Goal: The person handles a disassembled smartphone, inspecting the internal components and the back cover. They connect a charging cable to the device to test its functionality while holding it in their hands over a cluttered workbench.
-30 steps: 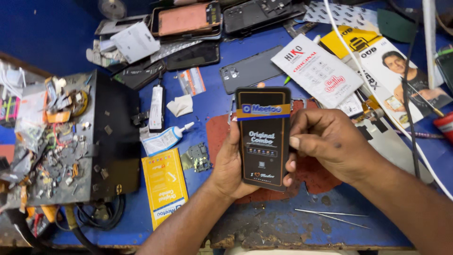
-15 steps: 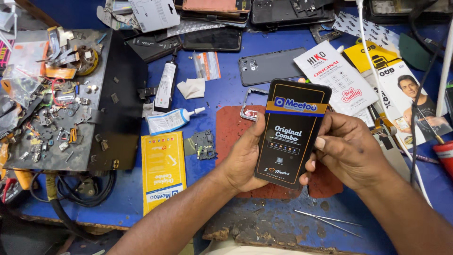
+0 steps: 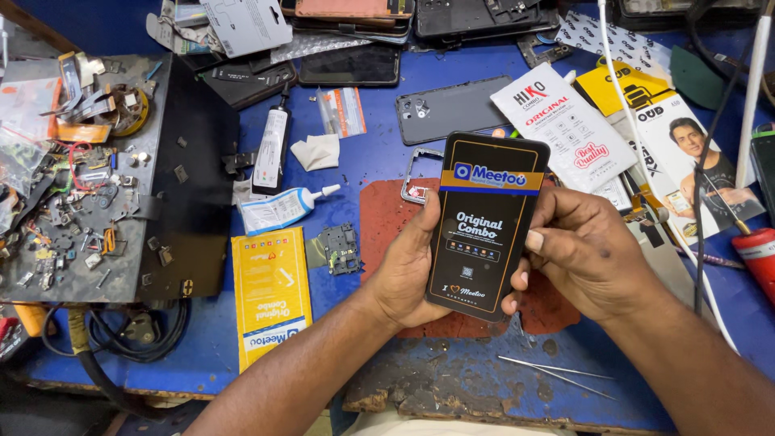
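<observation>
Both hands hold a black phone display panel [image 3: 487, 228] with a printed protective film, upright and slightly tilted to the right, above a red mat [image 3: 386, 218] on the blue bench. My left hand [image 3: 410, 270] cups its left edge and back. My right hand [image 3: 583, 252] grips the right edge with the thumb on the panel's side. A metal phone frame [image 3: 413, 179] lies on the mat just behind the panel, partly hidden.
A black box [image 3: 190, 210] strewn with small parts stands at left. A yellow packet [image 3: 270, 292], circuit board [image 3: 339, 249], glue tubes [image 3: 278, 208], grey phone back [image 3: 452, 107], white and yellow packets [image 3: 565, 121], tweezers [image 3: 557, 373], red tool [image 3: 755, 254] and cables surround the mat.
The panel has tilted slightly and the view has shifted; my right thumb has slid onto the right edge. Both hands still hold the panel.
</observation>
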